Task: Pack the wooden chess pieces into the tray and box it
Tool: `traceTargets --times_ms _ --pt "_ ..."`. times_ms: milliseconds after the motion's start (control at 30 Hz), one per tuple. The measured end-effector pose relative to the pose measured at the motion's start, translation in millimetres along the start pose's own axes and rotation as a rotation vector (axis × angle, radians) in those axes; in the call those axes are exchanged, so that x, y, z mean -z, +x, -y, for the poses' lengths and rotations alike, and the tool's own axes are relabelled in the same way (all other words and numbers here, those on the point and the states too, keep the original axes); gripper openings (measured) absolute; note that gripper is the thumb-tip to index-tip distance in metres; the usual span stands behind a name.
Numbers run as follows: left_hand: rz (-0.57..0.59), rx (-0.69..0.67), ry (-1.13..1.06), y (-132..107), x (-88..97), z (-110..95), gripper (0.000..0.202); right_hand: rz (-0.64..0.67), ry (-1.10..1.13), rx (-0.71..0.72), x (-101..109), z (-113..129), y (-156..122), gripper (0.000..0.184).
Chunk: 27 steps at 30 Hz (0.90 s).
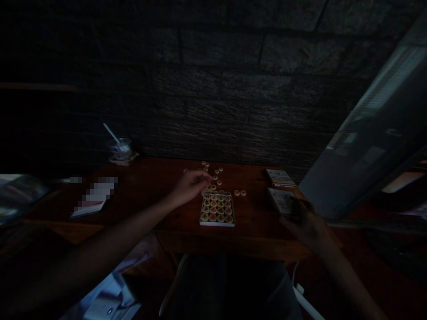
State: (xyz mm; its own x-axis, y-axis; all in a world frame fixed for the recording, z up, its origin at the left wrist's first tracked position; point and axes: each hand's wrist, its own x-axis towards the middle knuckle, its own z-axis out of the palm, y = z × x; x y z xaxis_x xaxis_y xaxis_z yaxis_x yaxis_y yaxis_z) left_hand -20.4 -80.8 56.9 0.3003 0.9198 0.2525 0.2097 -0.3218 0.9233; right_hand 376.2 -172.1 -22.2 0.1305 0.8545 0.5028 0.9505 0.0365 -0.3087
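A shallow white box tray stands near the table's front edge, filled with rows of round Chinese chess pieces marked in red and black. Just behind its left side is my left hand, fingers bent and partly apart over loose chess pieces. Nothing shows clearly between them. At the right, my right hand grips the near edge of a flat printed box or lid. Its fingers are dark and partly hidden.
Another flat printed box lies behind at the right. A clear plastic cup with a straw stands at the back left, with a notepad nearer. The wooden table meets a dark brick wall. A grey panel slants at the right.
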Motion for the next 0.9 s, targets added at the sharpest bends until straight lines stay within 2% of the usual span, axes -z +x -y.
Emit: traceTargets --times_ms 100,200,300,367,500,600,767,900 --pt "0.131 0.179 -0.213 -14.2 -21.0 -4.5 0.020 0.020 0.150 0.044 5.1 57.6 -1.8 0.073" --pt "0.197 0.328 -0.395 -18.3 -35.7 -14.0 0.034 -0.005 0.256 0.155 7.0 121.4 5.9 0.077" --pt "0.173 0.306 -0.416 -16.8 -37.7 -18.8 0.031 0.060 0.278 0.222 4.0 167.9 14.2 0.080" --pt "0.114 0.267 -0.333 -17.6 -32.0 -15.5 0.025 0.100 0.331 0.244 0.8 183.9 13.6 0.080" --pt "0.089 0.272 -0.112 -28.9 -14.1 0.4 0.021 0.146 0.477 0.261 -2.9 189.6 0.4 0.064" --pt "0.083 0.242 0.056 -39.1 -6.4 10.7 0.022 0.183 0.495 0.235 -3.9 186.1 -8.7 0.052" --pt "0.023 0.039 0.308 -45.0 -9.1 16.9 0.024 0.187 0.471 0.254 -11.3 180.6 -18.1 0.049" --pt "0.044 0.033 0.419 -48.8 -14.5 16.5 0.035 0.211 0.462 0.238 -19.8 175.5 -25.7 0.053"
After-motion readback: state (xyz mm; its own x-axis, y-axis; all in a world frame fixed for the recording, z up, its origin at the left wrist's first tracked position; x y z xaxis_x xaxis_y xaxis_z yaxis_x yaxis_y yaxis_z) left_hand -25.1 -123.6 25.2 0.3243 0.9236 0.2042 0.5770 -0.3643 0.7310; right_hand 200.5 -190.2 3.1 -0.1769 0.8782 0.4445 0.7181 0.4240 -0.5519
